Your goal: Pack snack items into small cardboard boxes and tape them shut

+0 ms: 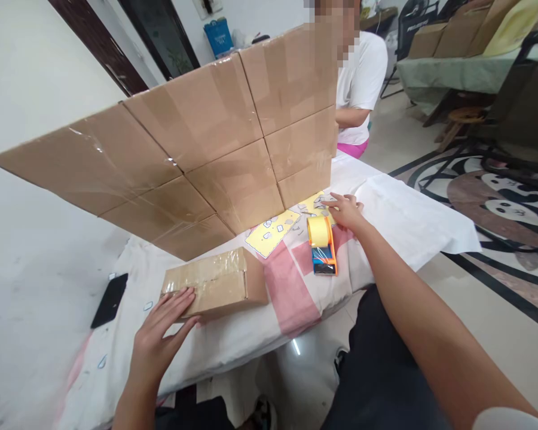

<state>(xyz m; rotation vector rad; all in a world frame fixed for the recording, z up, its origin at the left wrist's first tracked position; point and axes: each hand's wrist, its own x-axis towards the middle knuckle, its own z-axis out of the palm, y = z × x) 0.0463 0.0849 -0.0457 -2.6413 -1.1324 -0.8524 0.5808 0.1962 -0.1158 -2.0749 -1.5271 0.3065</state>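
My left hand [164, 331] rests on the left end of a taped cardboard box [215, 278], its fingers stretched over the top and the thumb along the near side. Farther right, my right hand [346, 210] is spread low over the cloth, just beyond a tape dispenser [321, 245] with a yellowish roll in an orange frame. Nothing shows in its fingers, though the fingertips touch or hover over a patch of yellow print [311, 206]; which, I cannot tell. The dispenser lies apart from both hands.
A wall of stacked, taped cardboard boxes [197, 143] stands along the table's far side. Behind its right end sits a person in a white shirt [370, 65]. A black phone-like slab [110, 300] lies at the left. The cloth-covered table [407, 221] has its near edge by my legs.
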